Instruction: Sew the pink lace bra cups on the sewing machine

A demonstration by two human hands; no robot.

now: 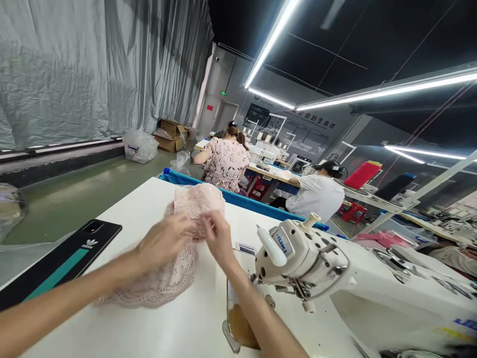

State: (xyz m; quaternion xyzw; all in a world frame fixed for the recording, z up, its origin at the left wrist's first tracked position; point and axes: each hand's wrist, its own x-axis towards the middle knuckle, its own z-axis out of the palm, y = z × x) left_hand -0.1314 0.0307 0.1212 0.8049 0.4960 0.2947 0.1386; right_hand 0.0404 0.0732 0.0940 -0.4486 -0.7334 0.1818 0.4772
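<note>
A pink lace garment piece [164, 278], shaped like a bra with rounded cups, lies on the white table. Its upper cup [201, 199] bulges above my hands, and a scalloped lace edge spreads below my left forearm. My left hand [167, 237], somewhat blurred, has its fingers closed at the left of the lace between the two parts. Across from it, my right hand [218, 234] pinches at the right edge of the same lace, thumb and fingertips together. Exactly what lies between the fingertips is partly hidden.
A white sewing machine [298, 248] stands close on the right, its needle area beside my right forearm. At left lies a black strip with a phone-like lens [93, 227]. Blue cloth [246, 200] edges the table's far side. Two people [227, 159] sit beyond.
</note>
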